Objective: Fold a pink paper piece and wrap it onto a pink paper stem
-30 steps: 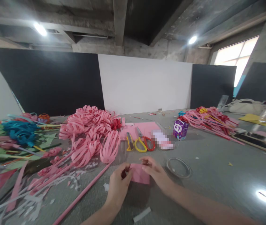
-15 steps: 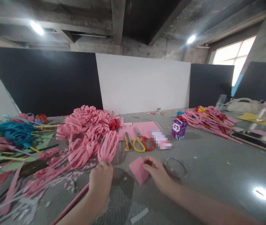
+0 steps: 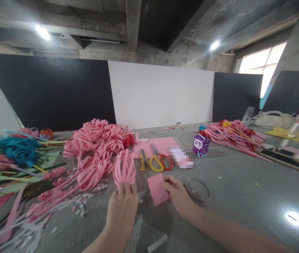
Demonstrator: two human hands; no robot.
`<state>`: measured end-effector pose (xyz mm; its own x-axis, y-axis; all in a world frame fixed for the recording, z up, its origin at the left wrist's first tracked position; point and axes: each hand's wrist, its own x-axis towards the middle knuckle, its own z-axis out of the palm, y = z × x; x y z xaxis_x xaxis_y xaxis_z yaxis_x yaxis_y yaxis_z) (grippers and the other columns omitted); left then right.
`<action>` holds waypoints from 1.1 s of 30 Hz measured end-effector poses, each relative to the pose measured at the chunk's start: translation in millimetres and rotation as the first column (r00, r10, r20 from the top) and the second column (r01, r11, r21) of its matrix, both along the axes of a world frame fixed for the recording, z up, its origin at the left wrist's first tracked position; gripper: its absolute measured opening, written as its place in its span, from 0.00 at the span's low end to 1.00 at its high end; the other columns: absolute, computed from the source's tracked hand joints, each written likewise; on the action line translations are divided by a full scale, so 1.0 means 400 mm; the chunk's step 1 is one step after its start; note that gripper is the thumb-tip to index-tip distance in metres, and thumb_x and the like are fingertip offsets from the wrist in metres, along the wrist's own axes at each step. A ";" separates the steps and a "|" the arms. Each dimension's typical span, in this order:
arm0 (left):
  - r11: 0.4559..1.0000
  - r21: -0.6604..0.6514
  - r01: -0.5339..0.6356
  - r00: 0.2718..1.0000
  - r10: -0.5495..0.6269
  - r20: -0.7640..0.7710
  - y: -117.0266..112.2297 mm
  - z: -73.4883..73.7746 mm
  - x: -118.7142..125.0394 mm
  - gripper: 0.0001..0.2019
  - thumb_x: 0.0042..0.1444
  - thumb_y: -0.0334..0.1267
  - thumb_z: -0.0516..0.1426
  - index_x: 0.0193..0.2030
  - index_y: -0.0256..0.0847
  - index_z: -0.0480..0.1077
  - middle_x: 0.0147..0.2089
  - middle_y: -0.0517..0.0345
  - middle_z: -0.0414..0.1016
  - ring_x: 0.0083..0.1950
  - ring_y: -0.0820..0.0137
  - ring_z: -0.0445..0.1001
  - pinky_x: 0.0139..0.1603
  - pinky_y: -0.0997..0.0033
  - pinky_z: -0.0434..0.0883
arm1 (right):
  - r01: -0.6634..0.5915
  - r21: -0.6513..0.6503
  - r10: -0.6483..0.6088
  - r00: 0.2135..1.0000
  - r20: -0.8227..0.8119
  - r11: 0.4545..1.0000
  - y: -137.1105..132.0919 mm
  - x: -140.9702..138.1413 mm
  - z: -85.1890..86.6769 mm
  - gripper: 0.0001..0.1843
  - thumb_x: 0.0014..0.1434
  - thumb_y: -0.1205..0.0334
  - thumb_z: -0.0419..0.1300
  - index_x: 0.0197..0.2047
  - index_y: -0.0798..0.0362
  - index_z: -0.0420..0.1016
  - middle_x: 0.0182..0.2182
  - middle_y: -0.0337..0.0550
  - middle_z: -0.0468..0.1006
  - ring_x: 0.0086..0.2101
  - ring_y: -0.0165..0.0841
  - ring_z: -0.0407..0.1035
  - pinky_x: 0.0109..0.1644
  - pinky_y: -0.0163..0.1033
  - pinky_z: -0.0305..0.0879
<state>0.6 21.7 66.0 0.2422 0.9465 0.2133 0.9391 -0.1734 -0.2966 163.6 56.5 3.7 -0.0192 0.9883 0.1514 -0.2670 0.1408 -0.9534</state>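
My left hand (image 3: 123, 207) is closed round the base of a pink paper-strip flower (image 3: 124, 167), whose looped strips stand up above my knuckles; its stem is hidden behind my hand and forearm. Between the thumb and fingers of my right hand (image 3: 177, 191) is a small pink paper piece (image 3: 157, 189), held at its right edge just above the table. Beyond it lie a yellow-handled utility knife (image 3: 144, 161) and scissors (image 3: 156, 160) with one yellow and one red handle, partly on a pink paper sheet (image 3: 166, 143).
A heap of pink paper flowers (image 3: 96, 140) fills the left, beside blue ones (image 3: 19, 149) and paper scraps. To the right are a clear tape roll (image 3: 199, 188), a purple box (image 3: 201, 146) and more pink strips (image 3: 233, 133). A white and black partition (image 3: 162, 93) stands behind.
My left hand has moved right with the pink flower, closer to my right hand. The pink paper piece has turned more upright. The stem seen under my left forearm is now hidden.
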 end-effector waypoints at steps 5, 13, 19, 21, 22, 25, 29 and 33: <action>0.970 0.076 0.230 0.972 -0.232 0.033 -0.035 0.011 0.017 0.20 0.44 0.17 0.45 0.42 0.36 0.68 0.37 0.51 0.70 0.40 0.61 0.68 0.39 0.62 0.67 | 0.028 -0.003 -0.028 0.999 0.020 1.000 0.002 0.001 -0.004 0.07 0.44 0.61 0.59 0.26 0.56 0.67 0.21 0.35 0.65 0.24 0.27 0.59 0.28 0.32 0.54; 0.960 -0.064 0.271 0.960 -0.266 0.083 -0.039 -0.033 0.042 0.23 0.42 0.16 0.44 0.45 0.33 0.66 0.42 0.44 0.68 0.34 0.64 0.72 0.30 0.66 0.71 | 0.030 0.011 -0.030 0.999 0.027 0.999 0.002 0.000 -0.005 0.05 0.45 0.63 0.58 0.28 0.56 0.68 0.24 0.37 0.68 0.26 0.29 0.62 0.31 0.33 0.57; 0.871 -0.102 0.481 0.876 -0.482 0.023 -0.039 -0.080 0.044 0.20 0.44 0.19 0.46 0.44 0.32 0.66 0.45 0.41 0.69 0.40 0.60 0.72 0.33 0.64 0.72 | 0.202 -0.010 -0.202 0.977 -0.063 0.979 0.010 0.002 -0.012 0.05 0.43 0.63 0.58 0.25 0.55 0.67 0.21 0.35 0.68 0.25 0.29 0.61 0.30 0.32 0.57; 0.844 -0.073 0.532 0.846 -0.533 -0.006 -0.030 -0.097 0.041 0.19 0.45 0.19 0.46 0.44 0.32 0.67 0.47 0.41 0.69 0.44 0.59 0.70 0.38 0.62 0.71 | 0.223 -0.019 -0.224 0.967 -0.119 0.975 0.012 0.005 -0.016 0.05 0.44 0.63 0.57 0.25 0.54 0.66 0.21 0.34 0.68 0.24 0.28 0.61 0.30 0.32 0.57; 0.837 -0.050 0.545 0.837 -0.546 -0.020 -0.025 -0.105 0.039 0.19 0.46 0.20 0.47 0.44 0.32 0.67 0.48 0.41 0.69 0.47 0.58 0.69 0.41 0.60 0.70 | 0.222 -0.021 -0.222 0.966 -0.135 0.975 0.013 0.006 -0.018 0.04 0.44 0.63 0.57 0.25 0.54 0.66 0.21 0.34 0.67 0.25 0.28 0.61 0.30 0.32 0.56; 0.864 0.007 0.503 0.863 -0.502 -0.057 -0.012 -0.120 0.033 0.19 0.46 0.20 0.48 0.45 0.31 0.67 0.51 0.38 0.67 0.51 0.55 0.66 0.45 0.57 0.67 | 0.214 -0.024 -0.215 0.968 -0.129 0.977 0.015 0.007 -0.021 0.04 0.44 0.63 0.57 0.25 0.55 0.66 0.21 0.34 0.67 0.25 0.28 0.60 0.29 0.32 0.56; 0.959 0.010 0.285 0.957 -0.284 -0.064 -0.013 -0.117 0.030 0.18 0.47 0.19 0.47 0.44 0.32 0.69 0.48 0.37 0.69 0.48 0.55 0.69 0.41 0.57 0.69 | 0.221 -0.041 -0.223 0.971 -0.081 0.974 0.009 0.008 -0.012 0.05 0.43 0.63 0.57 0.24 0.55 0.65 0.21 0.34 0.67 0.24 0.28 0.59 0.28 0.32 0.55; 0.994 -0.021 0.107 0.994 -0.107 -0.032 -0.018 -0.094 0.027 0.17 0.50 0.19 0.45 0.42 0.32 0.69 0.44 0.37 0.71 0.45 0.56 0.70 0.38 0.61 0.69 | 0.217 -0.045 -0.219 0.974 -0.056 0.975 0.002 0.007 0.001 0.05 0.43 0.62 0.56 0.23 0.55 0.65 0.21 0.35 0.66 0.24 0.28 0.59 0.28 0.32 0.54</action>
